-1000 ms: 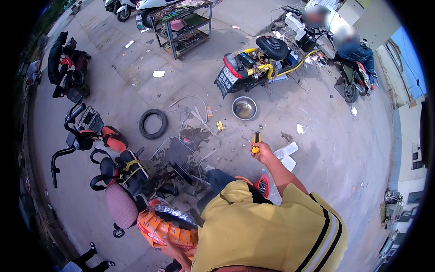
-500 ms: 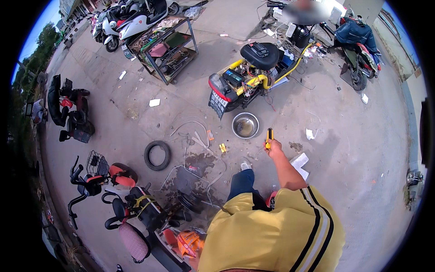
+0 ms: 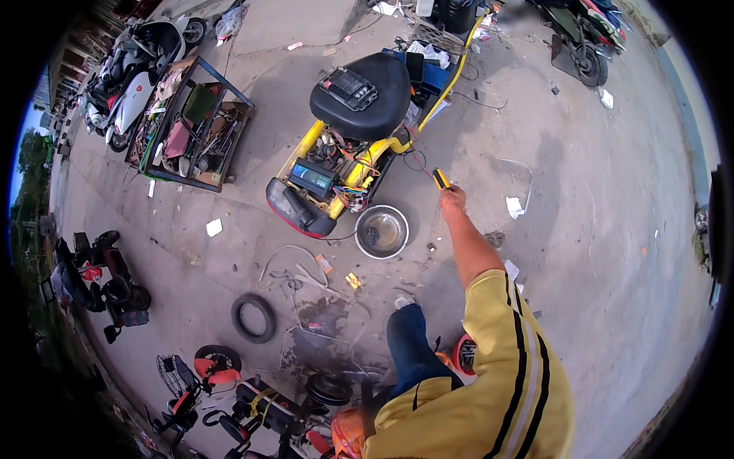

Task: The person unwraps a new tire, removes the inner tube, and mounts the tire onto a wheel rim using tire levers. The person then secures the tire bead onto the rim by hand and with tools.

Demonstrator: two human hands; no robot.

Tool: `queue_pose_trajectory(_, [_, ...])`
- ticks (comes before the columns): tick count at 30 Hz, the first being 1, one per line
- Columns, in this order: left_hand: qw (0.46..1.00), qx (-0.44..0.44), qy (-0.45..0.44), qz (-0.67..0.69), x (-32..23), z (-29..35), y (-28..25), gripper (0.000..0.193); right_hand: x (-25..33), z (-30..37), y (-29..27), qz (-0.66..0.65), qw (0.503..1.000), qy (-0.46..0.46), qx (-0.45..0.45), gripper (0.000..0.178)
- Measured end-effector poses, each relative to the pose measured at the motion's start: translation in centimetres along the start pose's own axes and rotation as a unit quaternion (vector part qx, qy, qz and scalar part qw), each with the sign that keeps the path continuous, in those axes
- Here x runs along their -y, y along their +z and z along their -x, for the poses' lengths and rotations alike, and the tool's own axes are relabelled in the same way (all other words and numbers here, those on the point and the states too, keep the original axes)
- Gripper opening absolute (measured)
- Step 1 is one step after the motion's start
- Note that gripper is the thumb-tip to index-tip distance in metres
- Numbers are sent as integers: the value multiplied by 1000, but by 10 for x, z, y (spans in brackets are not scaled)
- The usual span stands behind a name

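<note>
My right arm reaches forward over the pavement. My right hand (image 3: 453,198) is closed around a slim yellow-and-black hand tool (image 3: 441,179), shaped like a utility knife, its far end pointing away from me. Left of it stands a yellow-framed scooter (image 3: 355,174) with its rear opened, showing tangled wires and a blue-and-black box (image 3: 313,177). A black seat (image 3: 386,93) sits above, with a finned black controller (image 3: 349,89) lying on it. The metal basin (image 3: 399,232) beside the scooter's rear holds a little liquid and something dark. My left hand is out of view.
A black tyre (image 3: 253,318), loose cable strips and a yellow piece (image 3: 352,281) lie on the ground. At the lower left are scooter parts and an orange bag (image 3: 349,431). A metal tool cart (image 3: 200,126) stands at the far left, near parked scooters.
I have come closer to the yellow scooter, which now looks larger. My right hand has moved forward with the tool, past the basin and beside the scooter.
</note>
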State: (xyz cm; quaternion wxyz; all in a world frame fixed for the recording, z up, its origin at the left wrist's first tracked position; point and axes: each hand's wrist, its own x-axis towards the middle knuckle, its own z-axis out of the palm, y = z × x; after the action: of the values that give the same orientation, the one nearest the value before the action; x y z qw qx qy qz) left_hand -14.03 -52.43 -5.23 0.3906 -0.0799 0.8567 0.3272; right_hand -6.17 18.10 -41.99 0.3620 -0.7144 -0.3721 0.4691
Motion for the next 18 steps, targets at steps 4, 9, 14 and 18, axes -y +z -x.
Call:
queue_pose_trajectory(4, [999, 10, -27, -40, -13, -3, 3, 72, 73, -60, 49, 64, 994, -84, -29, 42])
queue_pose_trajectory(9, [993, -18, -90, -74, 3, 50, -22, 74, 152, -13, 75, 242, 952, -177, 63, 82])
queue_pose_trajectory(14, [994, -2, -86, -74, 4, 64, -37, 77, -17, 75, -6, 166, 974, -59, 143, 67])
queue_pose_trajectory(18, [998, 3, -26, -64, -7, 68, -41, 79, -116, 290, -88, -12, 951, 184, 247, 22])
